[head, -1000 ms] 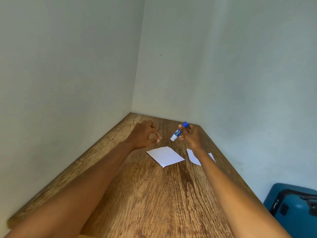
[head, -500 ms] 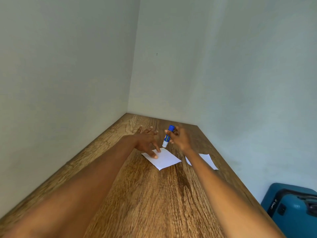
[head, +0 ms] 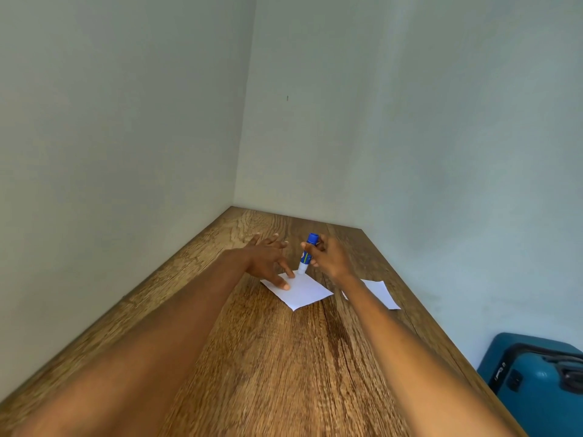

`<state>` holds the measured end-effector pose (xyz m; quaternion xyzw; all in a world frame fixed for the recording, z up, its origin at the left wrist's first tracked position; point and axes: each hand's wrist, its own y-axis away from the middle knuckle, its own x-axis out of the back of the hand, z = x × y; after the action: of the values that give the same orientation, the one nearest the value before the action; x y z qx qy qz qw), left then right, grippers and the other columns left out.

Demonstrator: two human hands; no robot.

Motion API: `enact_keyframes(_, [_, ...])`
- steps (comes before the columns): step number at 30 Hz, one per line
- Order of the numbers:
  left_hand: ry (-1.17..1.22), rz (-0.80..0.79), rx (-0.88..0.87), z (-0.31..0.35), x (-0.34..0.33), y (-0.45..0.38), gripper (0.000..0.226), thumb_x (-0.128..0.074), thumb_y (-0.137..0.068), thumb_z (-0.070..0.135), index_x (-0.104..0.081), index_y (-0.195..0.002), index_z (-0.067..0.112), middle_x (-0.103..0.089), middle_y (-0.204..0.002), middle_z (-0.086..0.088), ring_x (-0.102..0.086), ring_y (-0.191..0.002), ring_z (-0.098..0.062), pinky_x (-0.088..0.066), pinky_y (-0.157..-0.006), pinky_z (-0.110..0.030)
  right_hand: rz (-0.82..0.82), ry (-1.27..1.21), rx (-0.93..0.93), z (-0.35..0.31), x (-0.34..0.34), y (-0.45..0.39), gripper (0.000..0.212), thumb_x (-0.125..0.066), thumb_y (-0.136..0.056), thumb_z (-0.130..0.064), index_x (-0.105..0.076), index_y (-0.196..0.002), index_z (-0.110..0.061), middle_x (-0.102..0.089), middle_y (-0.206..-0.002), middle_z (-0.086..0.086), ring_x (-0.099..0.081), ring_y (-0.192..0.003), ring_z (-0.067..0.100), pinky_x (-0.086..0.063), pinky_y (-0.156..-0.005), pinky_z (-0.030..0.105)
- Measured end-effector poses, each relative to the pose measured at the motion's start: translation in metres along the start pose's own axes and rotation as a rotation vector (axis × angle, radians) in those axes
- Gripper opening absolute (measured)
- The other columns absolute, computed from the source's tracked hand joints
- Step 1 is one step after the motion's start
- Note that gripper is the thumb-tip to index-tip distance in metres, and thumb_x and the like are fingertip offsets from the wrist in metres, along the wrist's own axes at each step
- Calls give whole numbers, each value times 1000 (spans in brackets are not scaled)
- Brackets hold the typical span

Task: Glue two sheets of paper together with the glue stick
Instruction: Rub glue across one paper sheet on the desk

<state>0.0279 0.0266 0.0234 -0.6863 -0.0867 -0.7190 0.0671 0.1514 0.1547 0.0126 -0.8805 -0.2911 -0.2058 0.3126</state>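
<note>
A small white sheet of paper lies on the wooden table. My left hand rests flat with spread fingers, thumb and forefinger pressing the sheet's far left corner. My right hand grips a blue and white glue stick almost upright, blue end up, its white tip touching the sheet's far edge. A second white sheet lies to the right, partly hidden behind my right forearm.
The table stands in a corner, with pale walls along its left side and far end. Its right edge runs close to the second sheet. A blue suitcase stands on the floor at the lower right.
My right hand brought the glue stick down from mid-air and turned it upright onto the sheet. My left hand opened and came down on the sheet's corner.
</note>
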Motion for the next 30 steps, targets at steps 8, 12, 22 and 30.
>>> enact_keyframes(8, [31, 4, 34, 1, -2, 3, 49, -55, -83, 54, -50, -129, 38, 2, -159, -2, 18, -144, -23, 17, -111, -55, -17, -36, -33, 4, 14, 14, 20, -63, -86, -29, -58, -97, -12, -59, -66, -3, -55, -56, 5, -42, -52, 15])
enact_keyframes(12, [46, -9, 51, 4, -2, 7, 49, -55, -82, 55, -51, -129, 38, 1, -159, -1, 18, -145, -23, 17, -111, -56, -37, -70, -53, 2, 23, 23, 15, -63, -87, -27, -54, -93, -16, -59, -70, 2, -54, -56, 6, -41, -50, 15])
enact_keyframes(22, [65, 10, 76, 7, -5, 16, 49, -54, -83, 55, -52, -128, 35, -1, -159, -4, 16, -145, -23, 18, -110, -55, -20, 4, -48, 1, 44, 48, 18, -62, -87, -26, -57, -95, -11, -61, -75, 6, -57, -58, 11, -52, -65, 30])
enact_keyframes(30, [-64, 99, 88, 10, -6, 30, 52, -50, -82, 62, -62, -111, 20, -10, -158, -6, 7, -146, -22, 16, -111, -54, 183, -234, -58, -32, 59, 51, 33, -61, -89, -19, -56, -106, 8, -63, -76, 9, -58, -42, -4, -46, -47, 7])
